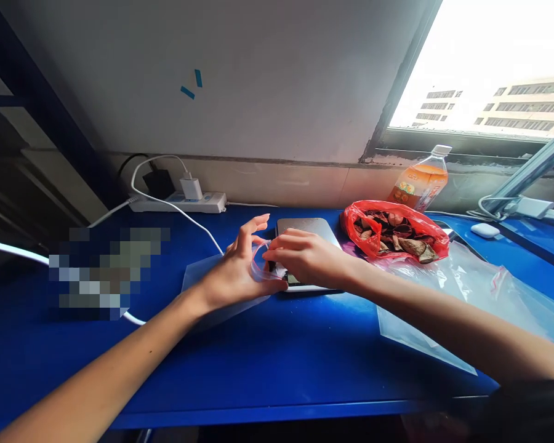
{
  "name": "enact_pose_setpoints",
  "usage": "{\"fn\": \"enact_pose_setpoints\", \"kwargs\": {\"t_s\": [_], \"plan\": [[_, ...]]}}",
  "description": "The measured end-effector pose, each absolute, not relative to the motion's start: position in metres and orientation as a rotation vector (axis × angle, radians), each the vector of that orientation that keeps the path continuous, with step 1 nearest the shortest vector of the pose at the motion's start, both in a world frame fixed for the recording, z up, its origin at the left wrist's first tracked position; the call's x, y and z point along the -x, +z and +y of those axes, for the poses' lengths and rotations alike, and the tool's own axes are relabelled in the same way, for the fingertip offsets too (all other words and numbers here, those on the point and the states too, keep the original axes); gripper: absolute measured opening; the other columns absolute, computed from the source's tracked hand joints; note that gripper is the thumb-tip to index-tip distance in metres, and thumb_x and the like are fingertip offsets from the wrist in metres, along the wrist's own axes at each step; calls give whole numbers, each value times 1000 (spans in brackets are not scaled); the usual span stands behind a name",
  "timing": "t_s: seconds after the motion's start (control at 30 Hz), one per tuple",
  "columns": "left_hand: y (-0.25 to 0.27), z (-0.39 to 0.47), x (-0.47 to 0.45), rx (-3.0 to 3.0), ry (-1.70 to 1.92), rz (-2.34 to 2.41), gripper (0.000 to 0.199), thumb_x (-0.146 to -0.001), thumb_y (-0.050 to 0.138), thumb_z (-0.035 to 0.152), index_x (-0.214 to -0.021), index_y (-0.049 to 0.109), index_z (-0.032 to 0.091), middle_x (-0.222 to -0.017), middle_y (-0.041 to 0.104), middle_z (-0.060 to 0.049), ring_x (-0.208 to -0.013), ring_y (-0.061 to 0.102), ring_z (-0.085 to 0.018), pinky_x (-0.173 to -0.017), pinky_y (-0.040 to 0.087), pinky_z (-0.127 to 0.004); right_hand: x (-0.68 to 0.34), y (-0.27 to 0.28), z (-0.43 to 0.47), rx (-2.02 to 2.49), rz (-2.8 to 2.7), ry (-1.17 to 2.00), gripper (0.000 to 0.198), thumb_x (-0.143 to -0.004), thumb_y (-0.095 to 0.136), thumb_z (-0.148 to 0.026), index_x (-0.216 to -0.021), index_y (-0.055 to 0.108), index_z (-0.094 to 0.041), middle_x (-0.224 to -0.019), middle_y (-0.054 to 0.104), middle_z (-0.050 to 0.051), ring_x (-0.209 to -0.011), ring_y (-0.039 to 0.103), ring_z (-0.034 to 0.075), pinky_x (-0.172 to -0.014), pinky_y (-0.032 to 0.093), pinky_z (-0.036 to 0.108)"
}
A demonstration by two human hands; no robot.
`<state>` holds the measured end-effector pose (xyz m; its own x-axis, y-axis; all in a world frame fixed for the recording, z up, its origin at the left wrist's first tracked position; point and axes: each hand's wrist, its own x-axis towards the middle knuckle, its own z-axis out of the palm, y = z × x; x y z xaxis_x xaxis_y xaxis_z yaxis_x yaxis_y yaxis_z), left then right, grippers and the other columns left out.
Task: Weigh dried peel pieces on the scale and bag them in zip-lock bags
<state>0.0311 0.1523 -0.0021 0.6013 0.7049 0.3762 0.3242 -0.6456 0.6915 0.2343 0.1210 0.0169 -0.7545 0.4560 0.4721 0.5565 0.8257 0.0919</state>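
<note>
My left hand [231,271] is curved around the mouth of a clear zip bag [200,280], thumb below and fingers above, spreading it into a ring. The bag lies back over the blue tabletop toward the left. My right hand [305,255] reaches into that mouth with its fingers pinched together. A small dark bit shows under its fingertips, too hidden to name. Behind and beneath the right hand sits a flat silver digital scale [300,224], its display partly covered. To the right, a red plastic bag [360,212] stands open, full of dried brown pieces [397,231].
More clear plastic bags [425,320] lie under my right forearm. An orange drink bottle [422,178] stands behind the red bag. A power strip [180,202] with chargers and a white cable [189,215] is at the back left. A white earbud case [484,231] lies at right.
</note>
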Motion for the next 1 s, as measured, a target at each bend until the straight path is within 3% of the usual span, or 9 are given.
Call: {"fn": "enact_pose_setpoints", "kwargs": {"t_s": [0.13, 0.23, 0.33, 0.43, 0.5, 0.57, 0.63, 0.73, 1.0], "plan": [[1, 152, -31, -2247, 858, 813, 107, -59, 84, 48, -141, 19, 28, -148, 30, -21, -124, 52, -36, -98, 48, -59, -225, 11, 117, 655, -2661, -321, 28, -100, 40, -14, -108, 67, -16, -109, 69, 13, -112, 60, 22, -89, 53, 36], [8, 152, -30, -2202, 838, 756, 108, -59, 85, 45, -142, 17, 29, -147, 31, -21, -126, 50, -35, -94, 52, -54, -216, 13, 113, 762, -2563, 18, 23, -94, 51, -12, -114, 62, -16, -108, 70, 9, -103, 64, 19, -84, 53, 31], [15, 152, -28, -2069, 782, 749, 100, -70, 78, 48, -145, 15, 30, -140, 43, -18, -125, 52, -33, -83, 57, -42, -217, 23, 112, 840, -2364, 302, 29, -87, 55, -8, -113, 59, -19, -111, 71, 6, -96, 67, 16, -82, 52, 28], [19, 154, -26, -1955, 772, 846, 79, -84, 61, 58, -145, 24, 26, -127, 54, -14, -117, 58, -30, -75, 58, -35, -232, 29, 113, 872, -2184, 213, 20, -89, 51, -11, -104, 63, -17, -110, 70, 8, -96, 67, 16, -81, 52, 28], [18, 157, -26, -1901, 784, 942, 63, -91, 49, 58, -142, 33, 24, -115, 59, -11, -97, 66, -25, -69, 58, -33, -245, 29, 116, 1042, -2109, 100, 18, -90, 53, -14, -102, 66, -15, -105, 71, 9, -88, 67, 16, -79, 52, 29], [15, 159, -26, -1872, 798, 993, 51, -94, 46, 53, -134, 43, 22, -105, 61, -8, -74, 66, -18, -61, 57, -32, -256, 25, 121, 1272, -2114, 40, 22, -90, 57, -16, -108, 68, -13, -105, 71, 12, -86, 67, 18, -78, 52, 31], [13, 162, -27, -1862, 805, 1005, 42, -93, 49, 47, -125, 49, 20, -100, 61, -6, -63, 63, -15, -56, 56, -30, -264, 22, 127, 1412, -2218, 27, 30, -88, 61, -17, -117, 67, -11, -108, 70, 15, -93, 66, 21, -82, 51, 34], [13, 163, -28, -1856, 819, 1017, 37, -90, 54, 43, -119, 53, 20, -98, 61, -5, -62, 63, -15, -53, 56, -29, -268, 22, 137, 1383, -2426, 81, 33, -87, 60, -14, -119, 68, -11, -108, 70, 14, -94, 64, 21, -83, 50, 34], [16, 162, -28, -1852, 836, 1028, 35, -85, 60, 45, -110, 60, 19, -96, 64, -4, -63, 62, -14, -54, 54, -26, -257, 30, 146, 1377, -2445, 198, 26, -80, 59, -7, -100, 74, -15, -94, 70, 7, -78, 60, 14, -70, 44, 26]]}}
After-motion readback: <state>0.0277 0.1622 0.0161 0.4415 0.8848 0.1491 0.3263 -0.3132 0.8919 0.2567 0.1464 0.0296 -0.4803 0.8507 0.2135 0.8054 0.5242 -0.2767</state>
